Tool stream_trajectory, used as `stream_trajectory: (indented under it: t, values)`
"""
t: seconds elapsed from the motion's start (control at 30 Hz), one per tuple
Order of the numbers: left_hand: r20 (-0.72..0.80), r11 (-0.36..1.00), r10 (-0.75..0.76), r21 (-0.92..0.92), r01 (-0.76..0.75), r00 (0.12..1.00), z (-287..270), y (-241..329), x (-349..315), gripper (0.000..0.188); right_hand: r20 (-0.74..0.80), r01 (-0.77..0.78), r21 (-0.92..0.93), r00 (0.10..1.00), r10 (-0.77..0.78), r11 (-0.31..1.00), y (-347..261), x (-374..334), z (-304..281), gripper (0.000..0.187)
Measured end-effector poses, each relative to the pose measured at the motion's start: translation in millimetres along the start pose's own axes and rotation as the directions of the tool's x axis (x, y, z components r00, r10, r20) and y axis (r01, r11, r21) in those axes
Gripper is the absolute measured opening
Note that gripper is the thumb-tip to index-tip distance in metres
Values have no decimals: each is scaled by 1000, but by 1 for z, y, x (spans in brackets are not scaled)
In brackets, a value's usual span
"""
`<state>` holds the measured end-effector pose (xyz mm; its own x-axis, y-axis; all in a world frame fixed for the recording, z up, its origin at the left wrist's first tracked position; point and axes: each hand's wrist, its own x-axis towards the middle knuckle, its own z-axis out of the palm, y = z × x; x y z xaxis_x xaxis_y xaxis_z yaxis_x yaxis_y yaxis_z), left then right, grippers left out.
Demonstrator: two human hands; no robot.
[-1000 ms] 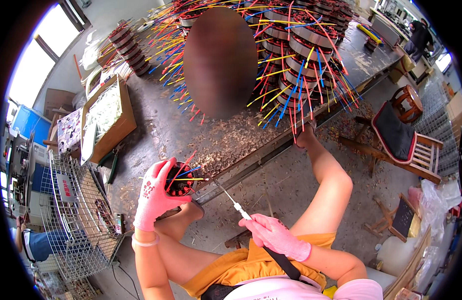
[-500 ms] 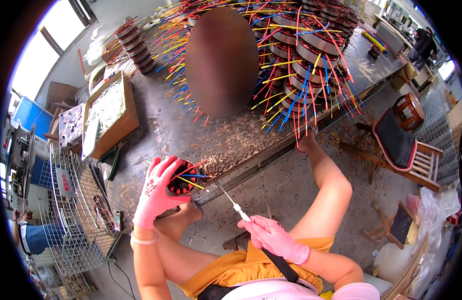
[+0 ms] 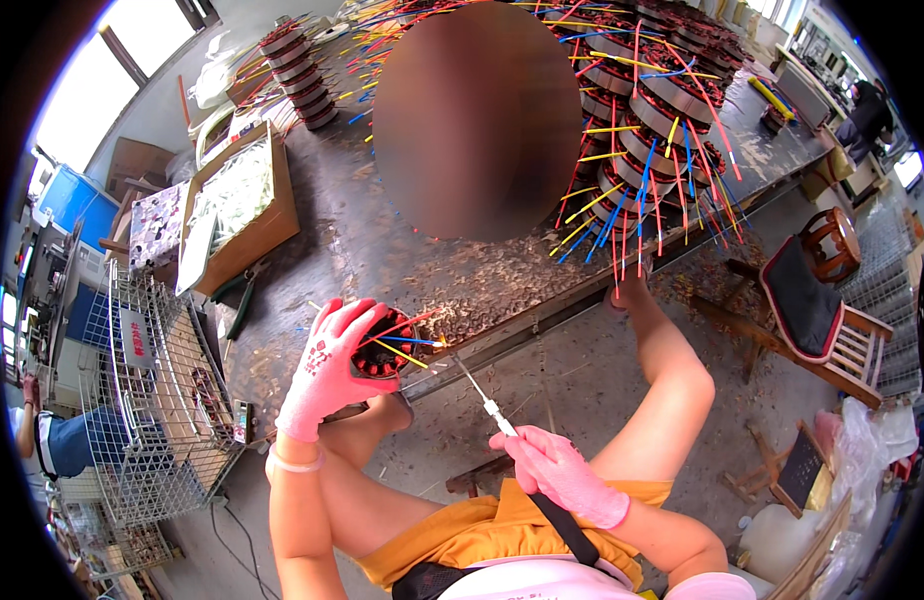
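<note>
Gripping a wound motor stator (image 3: pixel 378 361) at the near edge of the table (image 3: pixel 340 250), left of the middle, using the left hand (image 3: pixel 327 370) in a wide, rounded grasp, with the fingers over the far side and the thumb on the near side. Not showing clearly whether resting on the tabletop. Facing right with the coil-lined end, and trailing a red wire (image 3: pixel 407 325), a blue wire (image 3: pixel 412 340) and a yellow wire (image 3: pixel 402 354).

Holding a slim, metal-shafted tool (image 3: pixel 494 412) in the right hand (image 3: pixel 562 478), with fingers folded closed around it. Aiming its tip far and left, near the wire ends, without revealing any certain contact.

Looking dense and rather heavy for the bulk, judging by the metal core and packed windings; probably calling for a full-palm hold around the rigid outer rim. Likely being somewhat slippery on bare metal, less so through a glove. Seeming fragile at the coils and wire roots; probably bending easily along the leads.

Having pliers (image 3: pixel 245 308) lying to the left, near a cardboard box (image 3: pixel 252 248), and stacked stators (image 3: pixel 672 98) standing far right.
</note>
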<state>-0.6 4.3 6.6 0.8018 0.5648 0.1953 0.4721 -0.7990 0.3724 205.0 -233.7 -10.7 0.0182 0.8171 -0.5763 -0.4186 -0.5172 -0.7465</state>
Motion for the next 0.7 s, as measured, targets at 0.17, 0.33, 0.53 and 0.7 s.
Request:
stream_trajectory:
  t: [0.17,0.33,0.53,0.7]
  values:
    - [7,1000,-12,3,12,1000,0,0,0,82,20,18,7,1000,-18,1000,3,1,-2,29]
    - [14,999,-39,9,39,999,3,0,-1,86,42,-22,-52,999,24,998,0,-1,-6,29]
    - [30,996,-81,31,81,996,3,-1,-3,90,45,12,-86,999,-8,996,3,1,-8,29]
    - [35,998,-63,28,62,997,2,-2,-2,90,39,45,-67,998,-43,997,1,-3,-6,29]
